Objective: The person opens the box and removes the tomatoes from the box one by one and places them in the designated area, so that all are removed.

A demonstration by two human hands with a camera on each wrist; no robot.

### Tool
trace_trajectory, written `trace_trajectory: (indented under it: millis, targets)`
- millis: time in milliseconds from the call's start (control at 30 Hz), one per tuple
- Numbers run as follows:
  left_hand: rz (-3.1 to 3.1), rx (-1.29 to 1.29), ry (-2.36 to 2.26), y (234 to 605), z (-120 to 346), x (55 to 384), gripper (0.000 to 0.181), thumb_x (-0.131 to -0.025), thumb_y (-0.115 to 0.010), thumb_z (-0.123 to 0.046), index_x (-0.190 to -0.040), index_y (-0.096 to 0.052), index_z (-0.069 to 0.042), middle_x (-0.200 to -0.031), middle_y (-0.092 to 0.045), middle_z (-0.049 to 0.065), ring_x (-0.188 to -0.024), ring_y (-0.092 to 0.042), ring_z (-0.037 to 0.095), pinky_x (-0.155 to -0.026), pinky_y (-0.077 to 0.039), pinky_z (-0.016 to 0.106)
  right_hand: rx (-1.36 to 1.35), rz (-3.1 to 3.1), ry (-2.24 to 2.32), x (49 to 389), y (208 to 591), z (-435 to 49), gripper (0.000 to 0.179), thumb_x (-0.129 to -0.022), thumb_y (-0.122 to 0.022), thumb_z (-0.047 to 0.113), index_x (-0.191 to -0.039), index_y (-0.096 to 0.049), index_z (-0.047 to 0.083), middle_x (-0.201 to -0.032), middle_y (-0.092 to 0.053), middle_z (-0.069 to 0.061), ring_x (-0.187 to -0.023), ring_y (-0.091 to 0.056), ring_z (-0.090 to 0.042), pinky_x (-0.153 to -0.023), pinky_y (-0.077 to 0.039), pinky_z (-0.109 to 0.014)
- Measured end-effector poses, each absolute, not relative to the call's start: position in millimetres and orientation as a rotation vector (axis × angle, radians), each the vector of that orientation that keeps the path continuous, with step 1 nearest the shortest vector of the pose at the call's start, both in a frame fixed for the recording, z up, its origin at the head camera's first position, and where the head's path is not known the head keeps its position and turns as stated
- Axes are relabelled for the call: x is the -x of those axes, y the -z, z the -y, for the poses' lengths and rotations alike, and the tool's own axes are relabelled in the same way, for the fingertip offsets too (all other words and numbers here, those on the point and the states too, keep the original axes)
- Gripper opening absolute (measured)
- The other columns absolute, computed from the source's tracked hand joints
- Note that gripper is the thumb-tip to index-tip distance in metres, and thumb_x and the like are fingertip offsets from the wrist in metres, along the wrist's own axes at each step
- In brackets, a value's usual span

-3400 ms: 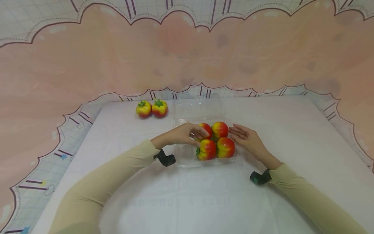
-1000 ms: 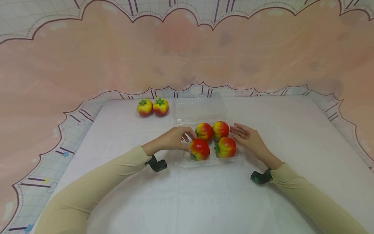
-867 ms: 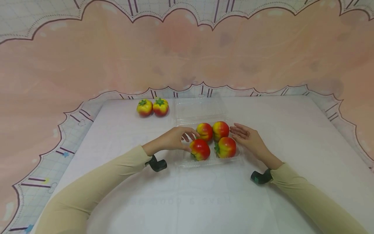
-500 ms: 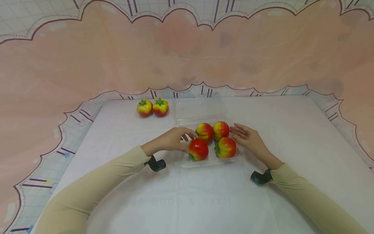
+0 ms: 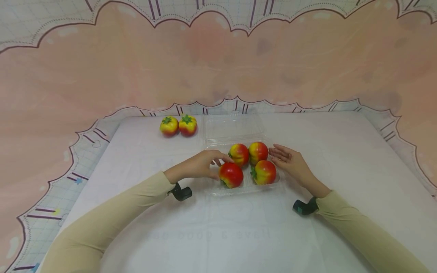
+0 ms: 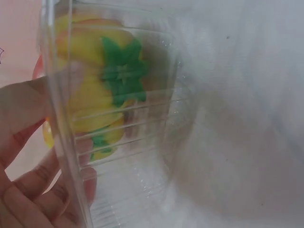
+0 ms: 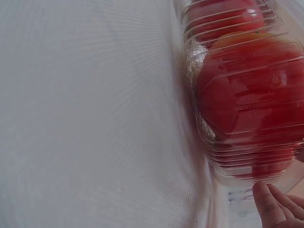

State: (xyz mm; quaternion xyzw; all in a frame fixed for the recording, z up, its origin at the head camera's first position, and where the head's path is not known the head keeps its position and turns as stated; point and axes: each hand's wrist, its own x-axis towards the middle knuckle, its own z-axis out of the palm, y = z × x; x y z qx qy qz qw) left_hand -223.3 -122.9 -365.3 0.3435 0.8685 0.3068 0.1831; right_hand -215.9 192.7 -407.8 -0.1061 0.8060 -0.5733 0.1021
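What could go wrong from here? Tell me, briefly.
The near-left fruit at the left hand's fingers is round and might slip or knock the fruit behind it.
The clear container looks thin-walled, so a bump could shift it, though the right hand is beside it.
The two fruits outside could roll if nudged.

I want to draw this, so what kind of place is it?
It looks like an indoor tabletop set up for filming, though I can't be sure. There's a white-covered table, a patterned backdrop behind it, and black wrist gadgets.
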Motion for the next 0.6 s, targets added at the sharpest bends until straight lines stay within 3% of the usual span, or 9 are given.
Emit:
trace_trajectory:
  millis: [367, 600]
  targets:
    - [-2.516, -0.975, -0.838, 371.5, 117.7, 218.3, 0.056, -0.075, -0.078, -0.008, -0.127, -0.059, -0.016, -0.119, -0.058, 0.006, -0.105, -0.055, 0.02, -0.091, -0.052, 0.033, 0.316, -2.388, 1.684, 215.7, 409.5, -193.1, 0.057, -0.094, -0.055, 0.01, -0.144, -0.031, -0.002, -0.141, -0.044, -0.026, -0.13, -0.043, -0.037, -0.092, -0.044, -0.021]
    - [-2.514, -1.031, -0.879, 377.7, 117.6, 217.0, 0.057, -0.075, -0.077, -0.007, -0.127, -0.056, -0.014, -0.127, -0.058, 0.005, -0.111, -0.054, 0.02, -0.096, -0.05, 0.035, 0.308, -2.395, 1.678, 215.0, 409.9, -192.7, 0.057, -0.094, -0.055, 0.011, -0.144, -0.031, -0.002, -0.141, -0.044, -0.025, -0.13, -0.043, -0.036, -0.093, -0.043, -0.022]
